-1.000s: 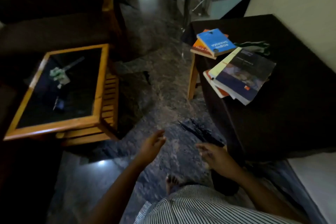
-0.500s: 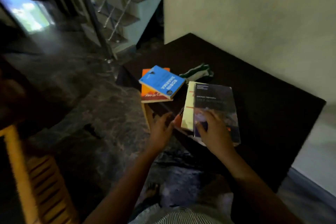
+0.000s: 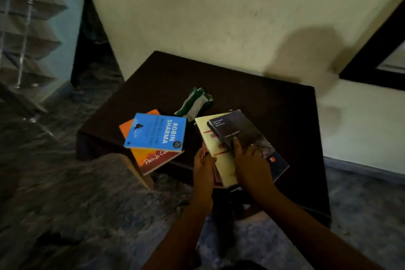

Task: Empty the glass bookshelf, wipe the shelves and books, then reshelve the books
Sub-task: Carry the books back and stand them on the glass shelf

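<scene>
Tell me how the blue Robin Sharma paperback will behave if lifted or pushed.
The blue paperback looks thin and soft-covered, so probably light and bendy. It lies flat, so it will not roll. It rests askew on the orange book, which overhangs the table edge; a push might slide both off.

Left hand (image 3: 203, 167) and right hand (image 3: 252, 165) are bare, forearms (image 3: 291, 221) too; a dark patch (image 3: 243, 266) below is perhaps clothing.

Left hand (image 3: 203, 167) and right hand (image 3: 252, 165) hold stacked books (image 3: 245, 131) on table (image 3: 252, 90).
</scene>
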`<action>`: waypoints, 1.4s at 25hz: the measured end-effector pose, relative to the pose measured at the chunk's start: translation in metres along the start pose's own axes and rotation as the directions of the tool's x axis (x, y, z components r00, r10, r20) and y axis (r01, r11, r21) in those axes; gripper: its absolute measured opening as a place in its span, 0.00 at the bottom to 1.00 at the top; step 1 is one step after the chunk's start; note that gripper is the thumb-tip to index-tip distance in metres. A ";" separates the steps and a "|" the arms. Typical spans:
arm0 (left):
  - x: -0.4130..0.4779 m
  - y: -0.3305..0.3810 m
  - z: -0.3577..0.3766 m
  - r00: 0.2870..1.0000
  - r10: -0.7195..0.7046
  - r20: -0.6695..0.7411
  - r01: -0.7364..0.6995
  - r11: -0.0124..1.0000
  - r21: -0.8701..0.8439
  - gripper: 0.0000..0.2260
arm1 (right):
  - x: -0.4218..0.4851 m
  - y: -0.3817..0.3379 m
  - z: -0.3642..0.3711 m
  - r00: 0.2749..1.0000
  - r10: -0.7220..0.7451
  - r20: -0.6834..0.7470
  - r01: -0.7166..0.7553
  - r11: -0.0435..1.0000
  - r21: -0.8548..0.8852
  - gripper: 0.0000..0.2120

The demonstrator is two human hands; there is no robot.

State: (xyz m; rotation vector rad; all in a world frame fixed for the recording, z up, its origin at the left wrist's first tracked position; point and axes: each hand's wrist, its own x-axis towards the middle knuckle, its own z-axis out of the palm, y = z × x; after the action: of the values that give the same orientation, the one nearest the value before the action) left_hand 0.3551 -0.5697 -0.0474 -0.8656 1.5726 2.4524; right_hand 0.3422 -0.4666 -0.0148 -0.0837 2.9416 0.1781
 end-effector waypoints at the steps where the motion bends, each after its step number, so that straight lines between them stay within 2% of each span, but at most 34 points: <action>1: -0.001 0.003 0.004 1.000 0.000 -0.003 0.000 1.000 0.005 0.21 | 0.002 0.008 -0.006 0.999 0.024 -0.039 -0.023 1.000 0.019 0.26; 2: -0.003 0.006 0.009 0.999 0.027 0.022 -0.028 0.999 0.047 0.20 | 0.003 0.018 -0.009 0.995 0.058 -0.075 -0.052 0.995 0.081 0.24; 5: -0.003 0.003 0.025 0.979 0.151 0.137 -0.181 0.953 0.243 0.15 | -0.002 0.047 -0.015 0.993 0.110 -0.047 -0.095 0.962 0.258 0.23; 10: -0.010 0.007 0.059 0.935 0.165 0.313 -0.242 0.944 0.226 0.14 | -0.038 0.079 -0.013 0.958 0.256 -0.126 -0.171 0.870 0.462 0.22; 14: -0.045 -0.006 0.093 0.896 0.062 0.440 -0.179 0.957 0.229 0.15 | -0.079 0.143 -0.006 0.930 0.344 -0.129 -0.192 0.755 0.627 0.21; 19: -0.104 -0.047 0.185 0.830 0.059 0.555 -0.247 0.931 0.270 0.17 | -0.125 0.268 0.006 0.892 0.434 -0.128 -0.248 0.706 0.664 0.23; 22: -0.137 -0.074 0.243 0.788 0.053 0.614 -0.274 0.923 0.272 0.17 | -0.155 0.346 0.013 0.878 0.457 -0.144 -0.266 0.714 0.648 0.23; 26: -0.168 -0.110 0.328 0.736 0.091 0.671 -0.370 0.884 0.285 0.15 | -0.192 0.445 0.019 0.834 0.527 -0.164 -0.280 0.660 0.697 0.22; 31: -0.186 -0.133 0.456 0.662 0.231 0.713 -0.563 0.781 0.270 0.16 | -0.194 0.574 0.010 0.707 0.649 -0.279 -0.237 0.590 0.772 0.21; 35: -0.179 -0.141 0.559 0.581 0.323 0.747 -0.622 0.768 0.151 0.16 | -0.167 0.674 -0.023 0.605 0.663 -0.441 -0.188 0.657 0.730 0.20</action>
State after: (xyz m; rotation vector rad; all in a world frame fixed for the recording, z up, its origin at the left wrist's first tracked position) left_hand 0.3307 0.0152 0.1014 0.6055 2.0130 2.1363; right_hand 0.4561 0.2057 0.1174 0.9310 3.4614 -1.0091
